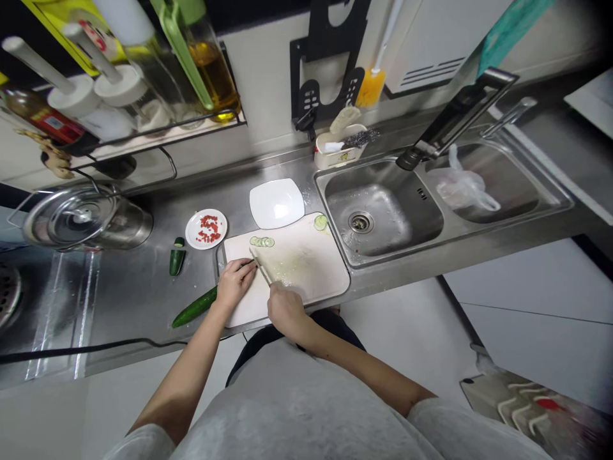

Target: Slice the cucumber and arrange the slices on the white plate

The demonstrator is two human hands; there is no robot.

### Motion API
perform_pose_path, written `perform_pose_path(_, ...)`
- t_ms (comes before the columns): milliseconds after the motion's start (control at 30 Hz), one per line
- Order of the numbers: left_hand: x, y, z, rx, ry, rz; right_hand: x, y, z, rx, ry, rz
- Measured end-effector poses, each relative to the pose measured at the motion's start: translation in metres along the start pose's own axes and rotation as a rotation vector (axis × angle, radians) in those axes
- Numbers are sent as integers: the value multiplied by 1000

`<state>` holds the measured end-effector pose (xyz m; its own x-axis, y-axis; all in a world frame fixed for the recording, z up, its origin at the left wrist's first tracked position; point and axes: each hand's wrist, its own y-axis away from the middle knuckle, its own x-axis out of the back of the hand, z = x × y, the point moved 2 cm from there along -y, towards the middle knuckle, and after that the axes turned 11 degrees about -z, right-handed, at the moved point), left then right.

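Cucumber [195, 307] on the smooth white board [306, 268], half hanging over the steel desk [134, 300]

Left hand [234, 283]'s pinning its dark green skin, right hand [286, 312]'s gripping a thin flat knife [261, 267].

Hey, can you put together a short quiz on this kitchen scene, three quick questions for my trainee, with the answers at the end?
1. Multiple choice: the knife is held in
A) the left hand
B) the right hand
C) both hands

2. True or false: the plastic bag lies in the left sink basin.

3. Fill in the blank: the chopped red pieces lie on the ____ white plate, beside the cutting board.

Key: 1. B; 2. False; 3. round
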<state>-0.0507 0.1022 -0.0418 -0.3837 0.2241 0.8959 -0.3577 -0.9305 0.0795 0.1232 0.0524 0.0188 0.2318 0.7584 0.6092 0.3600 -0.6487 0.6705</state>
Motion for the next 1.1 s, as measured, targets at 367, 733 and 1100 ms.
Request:
perform_pose_path(367, 2, -1, 2, -3, 4, -9, -4, -7, 3, 25, -15, 25)
perform_pose_path(733, 0, -1, 2, 9, 5, -18, 3, -8, 3, 36, -34, -7)
perform_pose_path(1100, 0, -1, -1, -27, -9, -3, 8, -13, 6, 37, -42, -14)
